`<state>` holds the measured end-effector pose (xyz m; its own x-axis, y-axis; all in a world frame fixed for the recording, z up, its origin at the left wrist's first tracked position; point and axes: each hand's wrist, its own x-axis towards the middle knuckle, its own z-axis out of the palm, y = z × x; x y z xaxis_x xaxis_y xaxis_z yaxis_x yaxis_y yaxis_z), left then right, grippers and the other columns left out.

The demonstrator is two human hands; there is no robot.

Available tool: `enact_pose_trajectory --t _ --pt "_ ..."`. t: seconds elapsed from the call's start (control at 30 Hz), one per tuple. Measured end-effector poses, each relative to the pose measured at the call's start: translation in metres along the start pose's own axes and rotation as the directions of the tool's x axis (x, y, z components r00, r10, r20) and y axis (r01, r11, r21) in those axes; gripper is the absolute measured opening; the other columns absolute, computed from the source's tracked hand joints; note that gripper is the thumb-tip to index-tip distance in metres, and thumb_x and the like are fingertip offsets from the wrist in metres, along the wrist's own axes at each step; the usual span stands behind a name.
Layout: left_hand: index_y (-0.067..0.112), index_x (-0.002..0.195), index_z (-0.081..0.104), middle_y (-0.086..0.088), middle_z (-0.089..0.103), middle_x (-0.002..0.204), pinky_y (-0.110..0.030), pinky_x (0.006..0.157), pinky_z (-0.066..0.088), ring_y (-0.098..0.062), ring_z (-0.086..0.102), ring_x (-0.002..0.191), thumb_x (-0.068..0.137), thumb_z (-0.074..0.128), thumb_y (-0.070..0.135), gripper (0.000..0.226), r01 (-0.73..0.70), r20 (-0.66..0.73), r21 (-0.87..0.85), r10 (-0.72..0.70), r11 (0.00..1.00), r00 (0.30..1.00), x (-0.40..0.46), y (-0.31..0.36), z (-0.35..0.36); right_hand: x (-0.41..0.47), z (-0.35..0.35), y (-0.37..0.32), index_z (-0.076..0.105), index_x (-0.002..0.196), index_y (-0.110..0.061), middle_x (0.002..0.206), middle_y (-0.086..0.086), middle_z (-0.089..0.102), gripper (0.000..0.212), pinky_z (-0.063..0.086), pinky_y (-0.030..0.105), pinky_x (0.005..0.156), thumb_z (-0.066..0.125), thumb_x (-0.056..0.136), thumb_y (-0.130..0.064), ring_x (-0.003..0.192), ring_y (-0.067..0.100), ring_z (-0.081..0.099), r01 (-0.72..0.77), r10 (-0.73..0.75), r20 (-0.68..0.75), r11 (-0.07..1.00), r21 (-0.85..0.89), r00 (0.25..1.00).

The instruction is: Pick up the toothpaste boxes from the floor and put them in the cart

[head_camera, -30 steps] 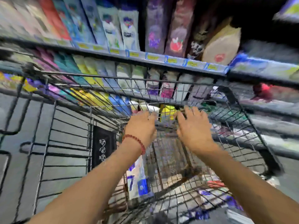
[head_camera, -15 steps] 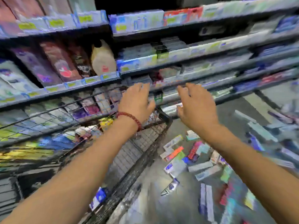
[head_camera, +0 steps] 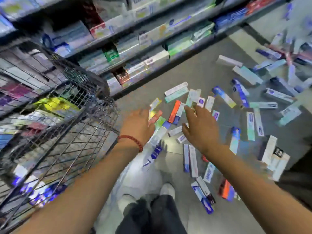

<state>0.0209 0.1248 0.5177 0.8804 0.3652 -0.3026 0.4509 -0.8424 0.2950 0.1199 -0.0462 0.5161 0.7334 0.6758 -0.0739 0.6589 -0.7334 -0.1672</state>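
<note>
Several toothpaste boxes (head_camera: pixel 194 97) lie scattered on the grey floor ahead and to the right, among them an orange one (head_camera: pixel 174 111). The wire cart (head_camera: pixel 70 125) stands at the left with a few boxes (head_camera: pixel 43 193) lying in its bottom. My left hand (head_camera: pixel 138 125), with a red bead bracelet at the wrist, reaches out over the floor pile with fingers spread and holds nothing. My right hand (head_camera: pixel 199 127) stretches out beside it, fingers straight and empty, above the same cluster. The view is motion-blurred.
Store shelves (head_camera: pixel 135 39) packed with boxed goods run along the left and top, close behind the cart. My legs and white shoes (head_camera: pixel 166 190) stand at the bottom centre. More boxes (head_camera: pixel 273 159) lie at the right and far right.
My view swung from the cart down to the floor. Both hands left the cart's rim and now reach down over the scattered boxes.
</note>
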Motion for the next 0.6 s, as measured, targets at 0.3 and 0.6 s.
enact_pose_trajectory --t 0.3,0.6 --pt "0.028 0.150 0.011 -0.006 0.041 0.140 -0.031 0.101 0.036 -0.026 0.043 0.125 0.094 0.042 0.038 0.065 0.098 0.295 0.129 -0.132 0.987 0.946 0.016 -0.048 0.214 -0.048 0.210 0.081 0.064 0.107 -0.005 0.094 0.021 0.063 0.040 0.052 0.042 0.056 0.067 0.074 -0.027 0.076 0.041 0.061 -0.190 0.179 0.147 0.980 0.061 0.973" --pt "0.039 0.148 0.012 -0.007 0.043 0.134 -0.035 0.099 0.042 -0.026 0.049 0.118 0.083 0.059 0.040 0.080 0.226 0.419 0.012 -0.210 0.974 0.883 0.066 -0.093 0.454 -0.104 0.445 0.136 0.021 0.146 -0.020 0.139 0.006 0.042 0.060 0.046 0.038 0.092 0.041 0.095 -0.043 0.123 0.026 0.040 -0.486 0.418 0.518 0.874 -0.006 0.746"
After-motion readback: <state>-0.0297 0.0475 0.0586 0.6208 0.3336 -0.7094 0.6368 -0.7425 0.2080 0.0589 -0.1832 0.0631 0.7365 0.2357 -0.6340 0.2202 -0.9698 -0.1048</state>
